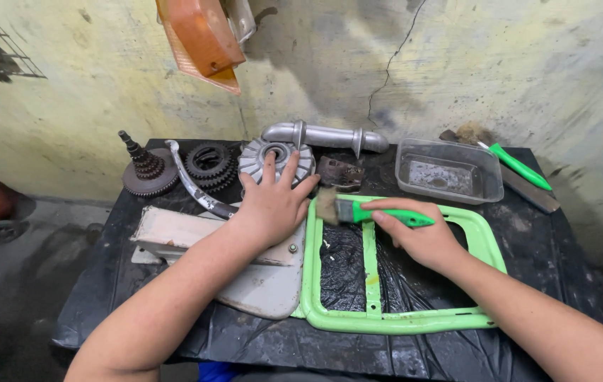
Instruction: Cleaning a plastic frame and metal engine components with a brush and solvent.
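Gripped in the right hand [425, 237], a green-handled paintbrush [372, 211] is held with its bristles at the top left corner of a green metal frame [386, 322], which is laid flat on the black-covered surface [549, 276]. The left hand [273, 205] is spread open and pressed flat, holding nothing, on a grey plate [259, 290] just left of the frame. Behind the frame, gears [211, 164], a finned disc [253, 159], a metal pipe [329, 136] and a clear plastic tray [448, 170] are seen.
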